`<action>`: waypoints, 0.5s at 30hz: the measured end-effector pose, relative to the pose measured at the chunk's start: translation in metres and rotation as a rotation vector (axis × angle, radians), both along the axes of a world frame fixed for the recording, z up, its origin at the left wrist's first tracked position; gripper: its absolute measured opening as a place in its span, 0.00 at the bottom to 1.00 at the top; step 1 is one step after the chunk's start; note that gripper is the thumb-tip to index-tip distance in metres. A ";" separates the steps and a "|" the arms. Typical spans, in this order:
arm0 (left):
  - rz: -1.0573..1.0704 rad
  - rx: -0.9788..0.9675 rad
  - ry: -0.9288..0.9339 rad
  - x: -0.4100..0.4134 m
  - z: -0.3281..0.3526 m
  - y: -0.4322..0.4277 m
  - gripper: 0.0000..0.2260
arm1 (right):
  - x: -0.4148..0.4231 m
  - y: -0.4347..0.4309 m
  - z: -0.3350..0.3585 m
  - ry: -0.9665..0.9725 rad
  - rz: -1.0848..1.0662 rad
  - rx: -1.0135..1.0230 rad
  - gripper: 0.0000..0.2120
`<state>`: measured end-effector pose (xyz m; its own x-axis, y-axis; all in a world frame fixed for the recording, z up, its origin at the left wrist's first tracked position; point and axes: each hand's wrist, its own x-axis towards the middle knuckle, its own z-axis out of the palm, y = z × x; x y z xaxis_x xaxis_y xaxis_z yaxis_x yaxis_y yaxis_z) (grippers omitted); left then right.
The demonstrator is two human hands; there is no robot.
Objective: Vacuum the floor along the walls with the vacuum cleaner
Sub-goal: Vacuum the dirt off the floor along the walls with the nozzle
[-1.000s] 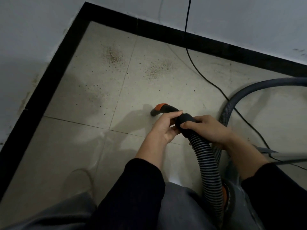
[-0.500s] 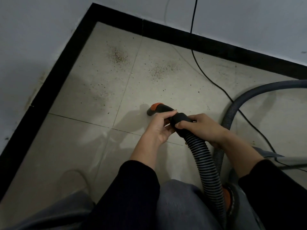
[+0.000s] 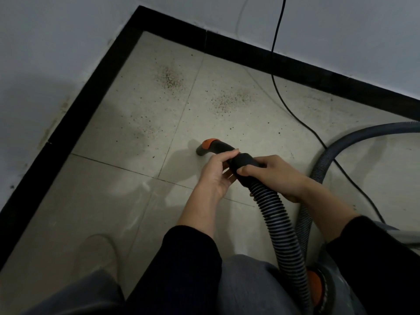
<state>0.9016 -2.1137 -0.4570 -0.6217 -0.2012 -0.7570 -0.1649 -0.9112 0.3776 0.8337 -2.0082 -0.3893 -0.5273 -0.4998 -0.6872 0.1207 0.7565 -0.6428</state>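
Vacuum cleaner: its black ribbed plastic hose [image 3: 279,226] rises from beside the person's lap to both hands. It ends in a curved black nozzle with an orange tip [image 3: 212,147], held just above the pale tiled floor [image 3: 109,201] and well apart from both walls.
Step in hand: judged as readying the nozzle end, perhaps seating or twisting it at the hose's smooth cuff; sweeping along the walls looks not yet begun.
Left hand [image 3: 216,176]: palm turned up, fingers curled over the nozzle just ahead of the cuff, gripping it.
Right hand [image 3: 275,176]: wrapped round the cuff from above, thumb forward, holding it firm.
Next move: probably bring the nozzle forward to the two patches of brownish crumbs [image 3: 169,79] near the corner, then run it along the black skirting board [image 3: 91,98].
Watch: the thin black power cord [image 3: 276,64] lies across the floor to the right of the crumbs.
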 end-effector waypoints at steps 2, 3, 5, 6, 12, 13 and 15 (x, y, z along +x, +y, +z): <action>0.011 -0.010 -0.011 0.001 -0.003 -0.002 0.12 | -0.001 -0.002 0.001 -0.001 0.024 0.006 0.11; 0.021 -0.009 -0.024 0.001 -0.003 -0.003 0.14 | -0.002 -0.002 0.002 -0.001 0.036 0.012 0.11; 0.030 -0.002 -0.049 0.002 -0.005 -0.004 0.15 | -0.005 -0.002 0.004 -0.001 0.063 0.031 0.13; 0.029 0.002 -0.055 0.003 -0.005 -0.005 0.14 | -0.006 -0.002 0.005 -0.002 0.081 0.043 0.14; 0.026 -0.006 -0.062 0.002 -0.007 -0.008 0.09 | -0.009 -0.001 0.008 -0.028 0.146 0.086 0.16; 0.024 -0.009 -0.062 0.002 -0.007 -0.009 0.09 | -0.008 -0.002 0.007 -0.024 0.136 0.083 0.16; 0.025 -0.014 -0.062 0.001 -0.007 -0.012 0.08 | -0.006 -0.005 0.005 -0.004 0.113 0.075 0.15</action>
<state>0.9029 -2.1260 -0.4643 -0.5687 -0.2271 -0.7905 -0.1655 -0.9099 0.3805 0.8282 -2.0133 -0.3843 -0.4679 -0.5030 -0.7267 0.0342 0.8114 -0.5835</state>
